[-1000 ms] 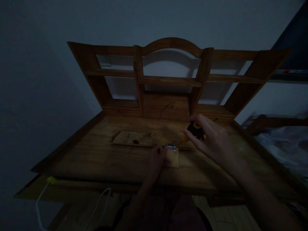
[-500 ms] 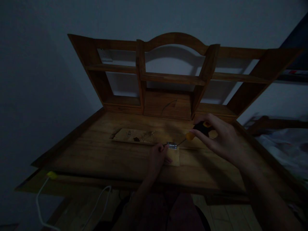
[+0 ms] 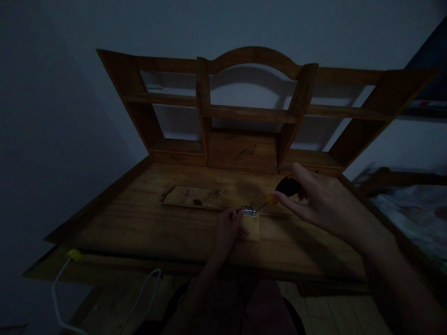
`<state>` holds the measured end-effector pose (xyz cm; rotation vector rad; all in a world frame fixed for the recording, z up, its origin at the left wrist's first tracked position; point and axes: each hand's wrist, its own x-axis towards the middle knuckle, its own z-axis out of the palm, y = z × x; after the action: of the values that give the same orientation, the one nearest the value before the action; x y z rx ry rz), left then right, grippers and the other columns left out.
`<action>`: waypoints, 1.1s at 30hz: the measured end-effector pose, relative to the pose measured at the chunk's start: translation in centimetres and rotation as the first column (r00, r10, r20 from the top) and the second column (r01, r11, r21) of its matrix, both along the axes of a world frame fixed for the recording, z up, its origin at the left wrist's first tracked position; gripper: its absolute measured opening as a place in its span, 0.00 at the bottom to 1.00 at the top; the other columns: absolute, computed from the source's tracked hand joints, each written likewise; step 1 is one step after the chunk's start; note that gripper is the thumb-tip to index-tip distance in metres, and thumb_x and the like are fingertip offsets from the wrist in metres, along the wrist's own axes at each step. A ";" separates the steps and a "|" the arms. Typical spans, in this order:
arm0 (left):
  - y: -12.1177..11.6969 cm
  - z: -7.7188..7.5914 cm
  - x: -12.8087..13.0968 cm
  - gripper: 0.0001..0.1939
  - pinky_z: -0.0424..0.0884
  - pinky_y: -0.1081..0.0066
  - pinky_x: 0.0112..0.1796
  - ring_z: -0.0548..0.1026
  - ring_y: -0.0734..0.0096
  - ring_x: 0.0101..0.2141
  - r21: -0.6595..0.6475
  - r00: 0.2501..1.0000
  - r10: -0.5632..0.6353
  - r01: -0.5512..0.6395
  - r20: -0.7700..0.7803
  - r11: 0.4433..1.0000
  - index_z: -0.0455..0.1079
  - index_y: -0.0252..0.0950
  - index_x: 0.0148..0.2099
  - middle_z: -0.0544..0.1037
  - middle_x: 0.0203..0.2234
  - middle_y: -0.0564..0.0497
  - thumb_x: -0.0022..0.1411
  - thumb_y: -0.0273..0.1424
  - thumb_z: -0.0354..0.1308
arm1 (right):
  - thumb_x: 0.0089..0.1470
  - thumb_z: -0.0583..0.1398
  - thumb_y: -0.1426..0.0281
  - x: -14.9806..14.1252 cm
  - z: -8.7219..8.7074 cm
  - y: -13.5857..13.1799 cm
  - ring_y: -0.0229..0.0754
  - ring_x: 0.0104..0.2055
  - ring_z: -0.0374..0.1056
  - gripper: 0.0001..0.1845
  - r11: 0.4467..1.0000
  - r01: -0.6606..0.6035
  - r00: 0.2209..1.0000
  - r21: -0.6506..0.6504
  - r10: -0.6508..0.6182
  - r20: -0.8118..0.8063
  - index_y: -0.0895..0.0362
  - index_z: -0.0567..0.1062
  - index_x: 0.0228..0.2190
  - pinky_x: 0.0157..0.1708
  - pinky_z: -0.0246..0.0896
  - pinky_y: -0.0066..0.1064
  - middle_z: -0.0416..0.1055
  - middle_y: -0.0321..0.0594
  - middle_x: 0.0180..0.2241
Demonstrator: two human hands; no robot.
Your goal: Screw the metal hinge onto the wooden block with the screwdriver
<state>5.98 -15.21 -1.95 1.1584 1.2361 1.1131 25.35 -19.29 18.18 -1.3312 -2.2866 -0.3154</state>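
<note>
The scene is dim. My right hand (image 3: 321, 200) is closed round the black and orange handle of a screwdriver (image 3: 279, 190), whose thin shaft slants down and left to a small shiny metal hinge (image 3: 248, 211). The hinge sits at the far edge of a small pale wood block (image 3: 253, 227) on the wooden desk (image 3: 146, 228). My left hand (image 3: 227, 228) rests with curled fingers against the block's left side, its fingertips at the hinge. A longer pale board (image 3: 199, 197) lies just behind them.
A wooden hutch (image 3: 251, 111) with shelves and an arched top stands at the back of the desk against the wall. A white cable (image 3: 59, 284) with a yellow end hangs off the front left edge. Bedding (image 3: 412, 218) lies to the right.
My right hand has turned on the screwdriver handle, shifting slightly right and back, with the tip staying at the hinge. My left hand has stayed on the block.
</note>
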 end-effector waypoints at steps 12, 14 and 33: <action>0.1 -0.3 -0.1 0.22 0.56 0.77 0.11 0.74 0.64 0.14 0.051 0.997 0.009 -0.005 -0.083 0.999 0.51 0.40 0.25 0.62 0.09 0.61 0.60 0.45 0.57 | 0.60 0.56 0.63 -0.9 0.6 -0.9 0.50 0.48 0.72 0.25 0.988 -0.137 0.989 -0.071 0.141 0.047 0.56 0.63 0.57 0.42 0.67 0.38 0.71 0.48 0.52; 0.1 -0.2 -0.1 0.22 0.55 0.78 0.12 0.74 0.64 0.14 0.071 0.995 0.019 -0.012 -0.094 0.997 0.50 0.40 0.25 0.60 0.09 0.61 0.60 0.44 0.57 | 0.61 0.55 0.62 -0.9 0.7 -1.0 0.48 0.41 0.74 0.21 0.996 -0.080 0.994 -0.046 0.083 0.070 0.57 0.66 0.54 0.37 0.67 0.36 0.75 0.47 0.45; 0.7 -0.4 -0.3 0.23 0.59 0.76 0.13 0.74 0.64 0.14 0.014 1.000 -0.011 0.011 0.007 1.000 0.51 0.40 0.24 0.63 0.09 0.60 0.56 0.45 0.60 | 0.62 0.54 0.60 -1.0 1.1 0.5 0.50 0.38 0.74 0.18 0.996 -0.001 0.998 -0.091 0.006 0.062 0.57 0.66 0.49 0.35 0.65 0.37 0.76 0.45 0.40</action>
<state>5.67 -14.56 -2.39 1.1698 1.2168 1.1179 24.36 -18.83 19.30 -1.3800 -2.3805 -0.2577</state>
